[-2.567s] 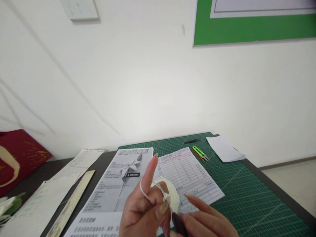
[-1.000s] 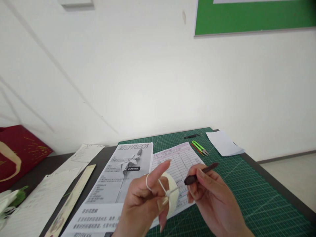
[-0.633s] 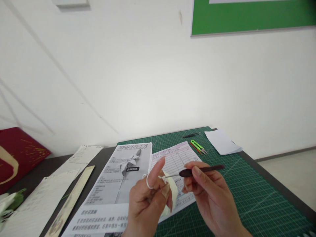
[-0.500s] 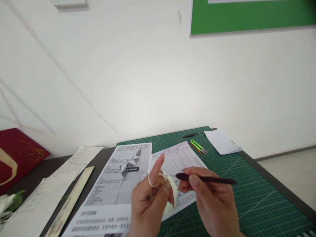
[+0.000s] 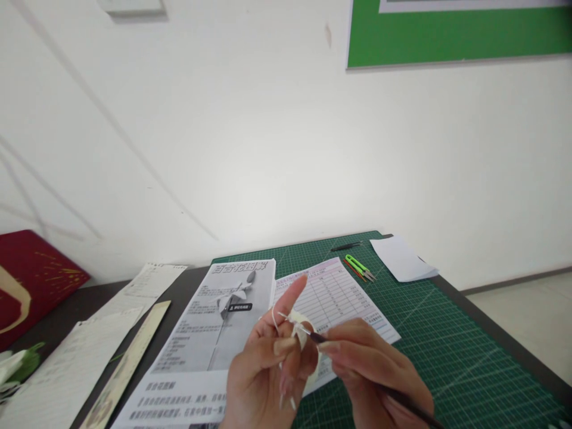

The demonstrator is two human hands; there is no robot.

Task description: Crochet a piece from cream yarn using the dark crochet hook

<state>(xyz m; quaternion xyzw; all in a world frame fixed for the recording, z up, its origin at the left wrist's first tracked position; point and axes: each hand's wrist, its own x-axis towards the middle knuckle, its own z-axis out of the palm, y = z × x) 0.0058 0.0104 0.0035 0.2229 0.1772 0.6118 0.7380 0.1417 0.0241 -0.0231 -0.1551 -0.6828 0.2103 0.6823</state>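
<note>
My left hand [image 5: 268, 363] pinches a small cream crochet piece [image 5: 300, 335] between thumb and fingers. White yarn [image 5: 274, 319] loops around its raised index finger. In my right hand [image 5: 379, 369] is a crochet hook [image 5: 397, 396] with a dark handle, held like a pen. The hook's thin metal tip meets the crochet piece and the yarn close to the left fingers. Part of the piece is hidden behind the left hand.
Under the hands lie a printed pattern sheet [image 5: 196, 345] and a lined form [image 5: 333, 292] on a green cutting mat [image 5: 451, 351]. Green thread snips [image 5: 357, 266], dark tweezers [image 5: 346, 246] and white paper [image 5: 402, 259] are farther back. A ruler [image 5: 129, 363] and handwritten sheets [image 5: 67, 363] lie left.
My right hand has turned, so the hook's handle now slopes down to the right. The hook tip has come closer to the left fingers, and the left index finger leans more to the right.
</note>
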